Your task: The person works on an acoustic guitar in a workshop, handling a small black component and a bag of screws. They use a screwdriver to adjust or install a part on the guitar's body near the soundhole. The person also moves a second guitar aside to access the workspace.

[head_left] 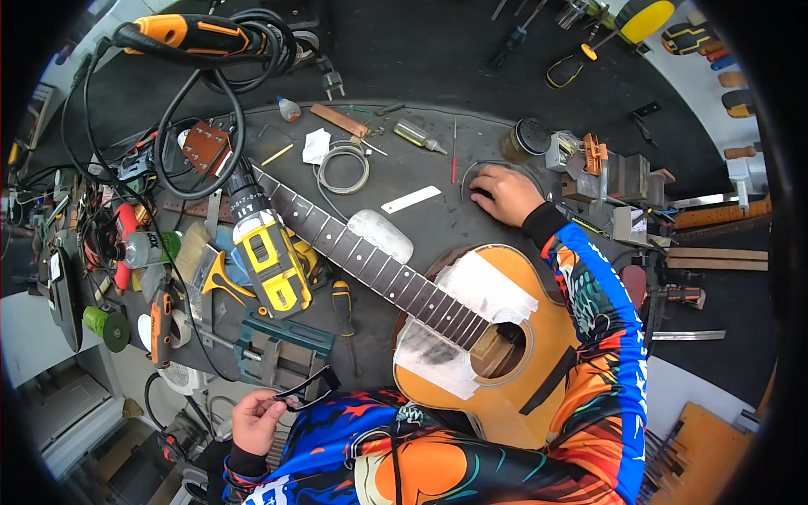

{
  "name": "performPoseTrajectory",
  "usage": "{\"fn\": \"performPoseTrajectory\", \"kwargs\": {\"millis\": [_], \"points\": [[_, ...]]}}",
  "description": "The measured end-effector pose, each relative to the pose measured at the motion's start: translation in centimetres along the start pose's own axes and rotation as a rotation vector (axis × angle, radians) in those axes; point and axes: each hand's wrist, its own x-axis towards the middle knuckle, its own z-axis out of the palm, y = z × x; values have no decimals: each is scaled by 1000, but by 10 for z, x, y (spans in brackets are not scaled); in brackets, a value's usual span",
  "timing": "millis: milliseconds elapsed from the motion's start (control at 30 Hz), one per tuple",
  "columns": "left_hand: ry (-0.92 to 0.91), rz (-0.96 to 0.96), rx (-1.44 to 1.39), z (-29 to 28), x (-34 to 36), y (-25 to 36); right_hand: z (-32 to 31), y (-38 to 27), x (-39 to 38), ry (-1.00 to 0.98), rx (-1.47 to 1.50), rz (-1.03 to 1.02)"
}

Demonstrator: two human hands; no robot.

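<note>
An acoustic guitar [497, 387] lies on the dark bench with its neck [362, 248] running up to the left. White paper patches [484, 286] cover the body beside the fingerboard. My right hand [503, 194] reaches past the guitar and presses flat on a thin coiled wire [471, 172] on the bench top. My left hand [257, 418] is low at the bench's near edge, pinching a small dark flat tool [307, 391].
A yellow cordless drill [265, 252] lies left of the neck. An orange power tool with black cable [202, 38] sits at the back left. A green vise [278, 349], a coil of wire [343, 168], a jar [526, 139] and small metal blocks [627, 177] crowd the bench.
</note>
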Motion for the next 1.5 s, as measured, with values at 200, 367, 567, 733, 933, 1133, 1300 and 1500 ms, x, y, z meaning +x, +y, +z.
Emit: {"fn": "performPoseTrajectory", "kwargs": {"millis": [200,367,567,733,933,1133,1300,1500], "points": [[23,-23,19,0,4,2,2,-12,13,7,75,121],[20,-1,3,5,5,4,11,-14,17,1,-29,71],[3,-16,-41,7,7,8,11,-23,17,42,147,203],[10,-7,-49,5,7,3,8,-24,23,-100,279,87],[11,-16,-43,7,3,4,13,-20,34,-94,-14,-280],[7,-5,-6,4,2,2,11,-22,42,-144,-204,-464],[10,7,-26,4,2,2,11,-20,29,-67,69,-308],[5,-22,-25,7,3,1,16,-20,17,-139,25,-271]]}}
